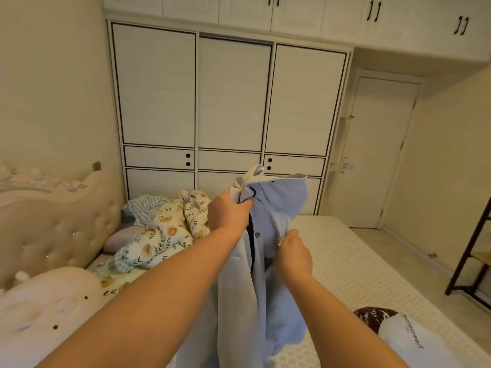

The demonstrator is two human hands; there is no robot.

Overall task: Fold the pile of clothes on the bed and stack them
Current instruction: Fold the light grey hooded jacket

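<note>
A light blue hooded jacket (279, 208) with a dark zipper hangs in the air over the bed (358, 266). My left hand (229, 212) grips it high up near the collar and hood. My right hand (293, 254) pinches a fold of its fabric lower down on the right side. A pale grey-white garment (236, 301) hangs with the jacket under my left arm. At the bottom right lie a white garment (414, 341) printed with "sunscreen" and a dark patterned piece (372, 318).
A floral quilt (164, 235) and a checked blue cloth (148, 205) are bunched at the bed's far left by the tufted headboard (53, 224). A plush pillow (45, 309) sits near left. A wardrobe (231, 102) stands behind; a dark shelf frame (475, 248) stands at right.
</note>
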